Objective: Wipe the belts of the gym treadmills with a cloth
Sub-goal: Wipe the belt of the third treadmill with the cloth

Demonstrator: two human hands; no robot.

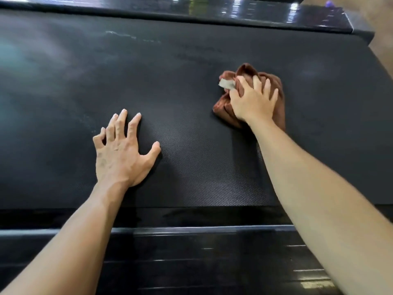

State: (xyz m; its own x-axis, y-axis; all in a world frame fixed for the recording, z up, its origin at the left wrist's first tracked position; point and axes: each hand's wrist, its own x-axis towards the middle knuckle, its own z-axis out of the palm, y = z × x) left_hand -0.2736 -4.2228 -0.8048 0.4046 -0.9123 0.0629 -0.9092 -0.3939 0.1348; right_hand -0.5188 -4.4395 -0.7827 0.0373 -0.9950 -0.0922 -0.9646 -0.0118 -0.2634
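Note:
A black textured treadmill belt (191, 86) fills most of the head view. A crumpled brown cloth (274, 86) with a small grey tag lies on the belt right of centre. My right hand (253, 101) presses down on the cloth, its fingers spread and slightly curled into the folds. My left hand (121, 152) rests flat on the bare belt to the left, fingers spread and straight, holding nothing. Faint pale smears show on the belt's far left part.
A glossy black side rail (202, 252) runs along the near edge of the belt under my forearms. Another shiny black rail (234, 9) borders the far edge. A brown floor (380, 39) shows at the upper right corner.

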